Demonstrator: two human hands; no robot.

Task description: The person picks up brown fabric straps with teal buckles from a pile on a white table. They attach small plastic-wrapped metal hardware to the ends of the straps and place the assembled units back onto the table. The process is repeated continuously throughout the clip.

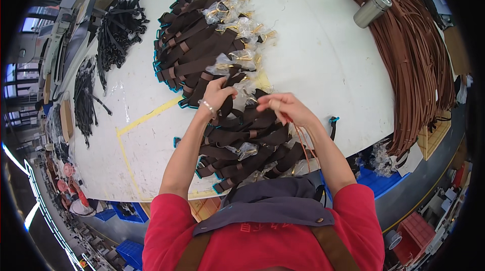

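My left hand [217,95], with a pale bracelet at its wrist, is closed on a dark brown webbing strap [226,108] at the middle of the table. To its right, my right hand [287,109] has its fingers bent; thin orange cords [304,145] trail from under its palm towards me. Between the hands lies crumpled clear plastic wrap [246,90] around metal fittings. Beyond my left hand is a pile of brown straps [194,43] with turquoise-edged buckles and wrapped gold-coloured hardware. A second pile of such straps [242,139] lies nearest me, under my forearms.
Black straps [118,33] lie in bundles at the left of the white table [323,59]. Long brown strips [404,54] run along the right side, with a steel flask [372,9] beside them. Yellow tape [149,115] marks the tabletop. A blue crate [376,182] stands below the right edge.
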